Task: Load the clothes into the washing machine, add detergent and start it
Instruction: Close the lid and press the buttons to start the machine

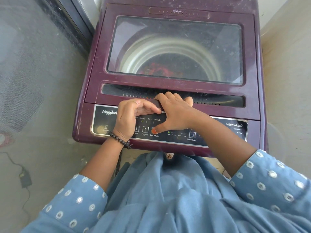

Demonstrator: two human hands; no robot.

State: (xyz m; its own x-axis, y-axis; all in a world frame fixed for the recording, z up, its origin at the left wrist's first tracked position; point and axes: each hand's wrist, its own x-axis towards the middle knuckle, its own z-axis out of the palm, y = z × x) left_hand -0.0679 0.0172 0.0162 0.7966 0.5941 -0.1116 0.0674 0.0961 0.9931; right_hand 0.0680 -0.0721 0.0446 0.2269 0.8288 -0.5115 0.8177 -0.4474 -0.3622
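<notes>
While your right hand (175, 113) lies across the front edge of the washing machine (94, 84), its fingers are curled over the lip of the closed lid's handle recess (218, 100) and its thumb reaches down and back toward you, the tip pressed onto the Start/Pause button (153, 131) on the control panel (235, 130). Your left hand (130, 118) sits just to the left of the right, touching it at the fingertips; its fingers are bent inward, loosely curled, with the index tip meeting the edge of the lid beside your right knuckles, and nothing is held in it. A dark beaded bracelet (120, 140) circles that wrist. Under your left hand the Power button (136, 128) is partly covered, and the Program button (145, 129) shows in the gap between your two hands. Beyond your fingers, through the dusty glass lid (176, 47), you can see the steel drum (151, 52) and, at its bottom, the clothes (156, 69), a reddish and dark heap, blurred by the glass. Far to the left of your left forearm, a black adapter (25, 178) with its cable lies on the floor (50, 115). Your blue embroidered sleeves (79, 199) fill the near edge of the view.
</notes>
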